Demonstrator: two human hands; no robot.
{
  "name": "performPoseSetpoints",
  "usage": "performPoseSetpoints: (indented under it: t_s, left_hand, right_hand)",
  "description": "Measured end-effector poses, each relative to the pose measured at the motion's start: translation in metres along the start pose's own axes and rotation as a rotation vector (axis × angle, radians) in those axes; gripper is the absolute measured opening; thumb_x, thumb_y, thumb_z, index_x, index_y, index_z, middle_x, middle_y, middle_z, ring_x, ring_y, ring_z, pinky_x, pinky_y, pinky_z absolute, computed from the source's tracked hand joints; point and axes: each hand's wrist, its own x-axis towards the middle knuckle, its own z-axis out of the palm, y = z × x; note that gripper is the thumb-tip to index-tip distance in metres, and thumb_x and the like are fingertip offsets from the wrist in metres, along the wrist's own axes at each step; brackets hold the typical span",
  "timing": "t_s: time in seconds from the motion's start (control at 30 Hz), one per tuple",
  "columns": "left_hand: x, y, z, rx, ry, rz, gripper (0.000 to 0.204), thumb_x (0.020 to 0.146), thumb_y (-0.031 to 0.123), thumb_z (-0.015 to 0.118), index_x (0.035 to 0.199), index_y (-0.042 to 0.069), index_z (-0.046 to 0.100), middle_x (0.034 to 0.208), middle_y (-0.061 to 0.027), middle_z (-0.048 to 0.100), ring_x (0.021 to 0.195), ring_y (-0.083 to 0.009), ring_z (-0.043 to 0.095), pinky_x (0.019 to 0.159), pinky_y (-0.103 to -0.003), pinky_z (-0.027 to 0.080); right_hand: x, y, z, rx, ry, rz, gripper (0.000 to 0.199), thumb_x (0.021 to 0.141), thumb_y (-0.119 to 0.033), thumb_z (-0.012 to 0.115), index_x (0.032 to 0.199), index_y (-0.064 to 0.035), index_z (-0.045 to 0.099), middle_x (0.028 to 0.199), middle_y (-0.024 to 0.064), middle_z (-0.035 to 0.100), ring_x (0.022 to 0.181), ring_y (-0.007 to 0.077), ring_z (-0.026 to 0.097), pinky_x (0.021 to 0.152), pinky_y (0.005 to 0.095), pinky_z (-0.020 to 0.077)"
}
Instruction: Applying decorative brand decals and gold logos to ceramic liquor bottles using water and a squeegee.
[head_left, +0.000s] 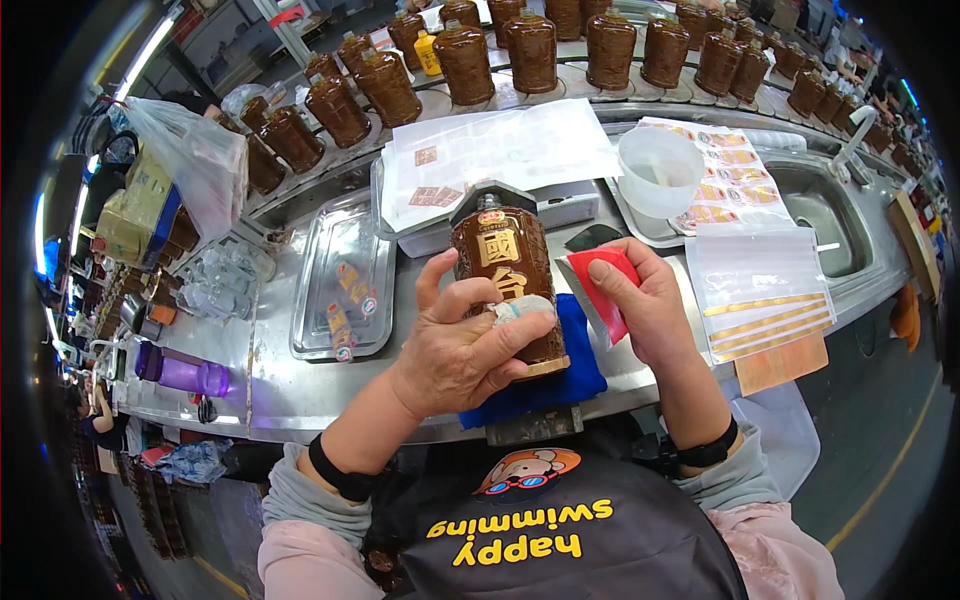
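Note:
A brown glazed bottle (pixel 497 242) with raised gold characters stands tilted toward me over a folded blue cloth (pixel 578 350). My left hand (pixel 455 345) lies against the bottle's front with its fingers apart and bent. White wrapping (pixel 522 306) covers part of one finger, which presses on the lower face of the bottle. Right of the bottle, my right hand (pixel 640 295) pinches a red flat scraper-like piece (pixel 606 290) with a grey edge between thumb and fingers. That piece is apart from the bottle.
A steel tray (pixel 345 235) with gold sticker pieces is at left. Behind are white sheets (pixel 500 145), a translucent tub (pixel 660 172), label sheets (pixel 740 165) and a sink (pixel 815 200). Gold strips (pixel 765 305) lie at right. Brown bottles (pixel 530 55) line a conveyor; a purple bottle (pixel 182 370) lies left.

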Motion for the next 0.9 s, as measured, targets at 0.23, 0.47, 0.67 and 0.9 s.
performPoseSetpoints:
  t_s: [0.23,0.47,0.67,0.9]
  left_hand:
    - [-0.011,0.017,0.001,-0.091,0.069,-0.017,0.037,0.096,0.044,0.048,0.119,0.021,0.066,0.082,0.0050,0.068,0.102,-0.0178,0.052,0.113,-0.049,0.015]
    - [-0.033,0.017,0.007,-0.145,0.121,-0.118,0.042,0.098,0.043,0.045,0.120,0.014,0.067,0.102,-0.0013,0.071,0.117,-0.0229,0.050,0.113,-0.048,0.015]
    - [-0.071,0.047,0.026,-0.148,0.369,-0.331,0.046,0.099,0.041,0.044,0.119,0.006,0.065,0.114,-0.0104,0.067,0.120,-0.0324,0.047,0.108,-0.052,0.023]
    - [-0.080,0.056,0.032,-0.102,0.380,-0.294,0.038,0.096,0.033,0.051,0.117,0.006,0.066,0.112,-0.0116,0.066,0.117,-0.0313,0.050,0.105,-0.053,0.027]
  right_hand:
    - [-0.011,0.000,-0.001,-0.080,-0.022,-0.016,0.022,0.090,-0.021,0.069,0.098,-0.0026,0.060,0.087,0.0017,0.064,0.077,0.0055,0.058,0.068,0.0224,0.0487]
    - [-0.014,-0.001,0.002,-0.203,-0.030,-0.070,0.022,0.090,-0.021,0.069,0.098,-0.0029,0.060,0.085,0.0013,0.063,0.077,0.0053,0.057,0.067,0.0222,0.0485]
    - [-0.028,-0.002,0.013,-0.268,-0.245,-0.032,0.023,0.089,-0.021,0.069,0.100,-0.0030,0.060,0.085,0.0018,0.063,0.077,0.0057,0.057,0.068,0.0223,0.0478]
    - [-0.043,0.015,0.000,-0.085,-0.090,0.076,0.022,0.091,-0.021,0.067,0.100,-0.0022,0.060,0.088,0.0026,0.065,0.079,0.0063,0.059,0.070,0.0228,0.0490]
